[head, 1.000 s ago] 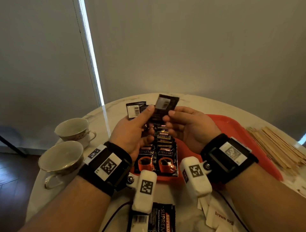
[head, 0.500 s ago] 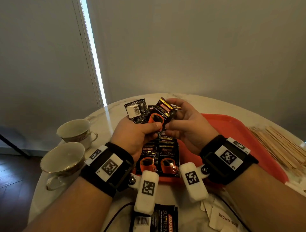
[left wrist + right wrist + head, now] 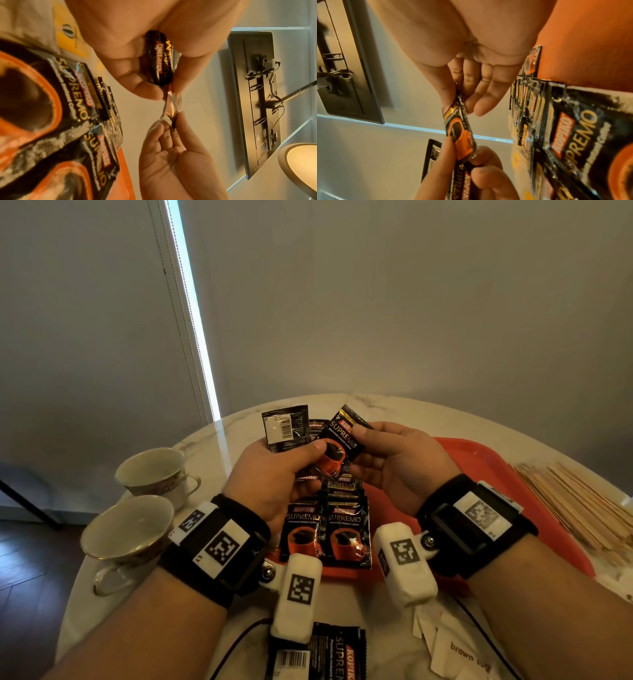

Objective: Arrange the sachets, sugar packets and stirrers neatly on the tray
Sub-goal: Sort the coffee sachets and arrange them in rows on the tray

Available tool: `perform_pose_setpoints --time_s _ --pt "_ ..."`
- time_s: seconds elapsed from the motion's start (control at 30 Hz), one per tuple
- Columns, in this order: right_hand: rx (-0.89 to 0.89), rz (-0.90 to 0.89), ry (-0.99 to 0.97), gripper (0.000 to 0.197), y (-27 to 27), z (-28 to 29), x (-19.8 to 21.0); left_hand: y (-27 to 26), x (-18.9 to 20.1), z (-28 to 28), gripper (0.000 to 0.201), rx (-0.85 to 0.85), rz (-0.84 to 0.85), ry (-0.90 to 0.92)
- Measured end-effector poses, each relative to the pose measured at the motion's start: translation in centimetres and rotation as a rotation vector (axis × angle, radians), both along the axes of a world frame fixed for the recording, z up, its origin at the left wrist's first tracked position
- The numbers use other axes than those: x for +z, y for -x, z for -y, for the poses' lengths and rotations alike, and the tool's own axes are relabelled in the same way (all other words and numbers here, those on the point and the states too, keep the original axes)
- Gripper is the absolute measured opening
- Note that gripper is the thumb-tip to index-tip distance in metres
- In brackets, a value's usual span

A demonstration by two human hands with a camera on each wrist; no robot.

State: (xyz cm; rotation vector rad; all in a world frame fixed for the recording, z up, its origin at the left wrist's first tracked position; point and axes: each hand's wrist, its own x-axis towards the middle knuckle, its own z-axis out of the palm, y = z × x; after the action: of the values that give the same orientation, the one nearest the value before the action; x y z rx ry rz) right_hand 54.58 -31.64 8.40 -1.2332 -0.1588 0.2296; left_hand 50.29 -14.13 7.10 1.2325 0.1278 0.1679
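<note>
Both hands hold one black coffee sachet [image 3: 339,446] front side up above the red tray [image 3: 496,474]. My left hand [image 3: 308,455] grips a small bunch of sachets, its thumb pressed on the front one's orange cup picture. My right hand [image 3: 363,436] pinches that sachet's upper right corner. The left wrist view shows the held sachet [image 3: 163,60] edge-on between the left hand's fingers, the right hand [image 3: 171,129] pinching its end. In the right wrist view the sachet [image 3: 460,135] spans both hands. Several sachets [image 3: 325,529] lie overlapped in two columns on the tray.
Wooden stirrers [image 3: 582,508] lie piled on the marble table right of the tray. Brown sugar packets [image 3: 455,652] and one more sachet [image 3: 329,655] lie at the near edge. Two empty teacups [image 3: 154,474] [image 3: 126,529] stand on the left.
The held sachet has been turned from its barcode back to its printed front. It now lies tilted, lower against the bunch in my left hand, with my right hand at its top corner.
</note>
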Motion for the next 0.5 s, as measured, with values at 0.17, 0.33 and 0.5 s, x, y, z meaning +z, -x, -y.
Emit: perform_pose_setpoints --time_s 0.17,0.33,0.5 --pt "-0.057 -0.046 -0.044 0.018 0.2 -0.4 -0.2 0.1 0.0 0.3 0.022 -0.006 0.001 0.024" --pt "0.047 0.023 0.023 0.019 0.6 -0.4 0.1 0.1 0.0 0.1 0.020 0.026 -0.020 0.077" --pt "-0.214 -0.012 -0.011 0.020 -0.7 0.8 0.9 0.0 0.3 0.2 0.018 0.032 -0.051 0.141"
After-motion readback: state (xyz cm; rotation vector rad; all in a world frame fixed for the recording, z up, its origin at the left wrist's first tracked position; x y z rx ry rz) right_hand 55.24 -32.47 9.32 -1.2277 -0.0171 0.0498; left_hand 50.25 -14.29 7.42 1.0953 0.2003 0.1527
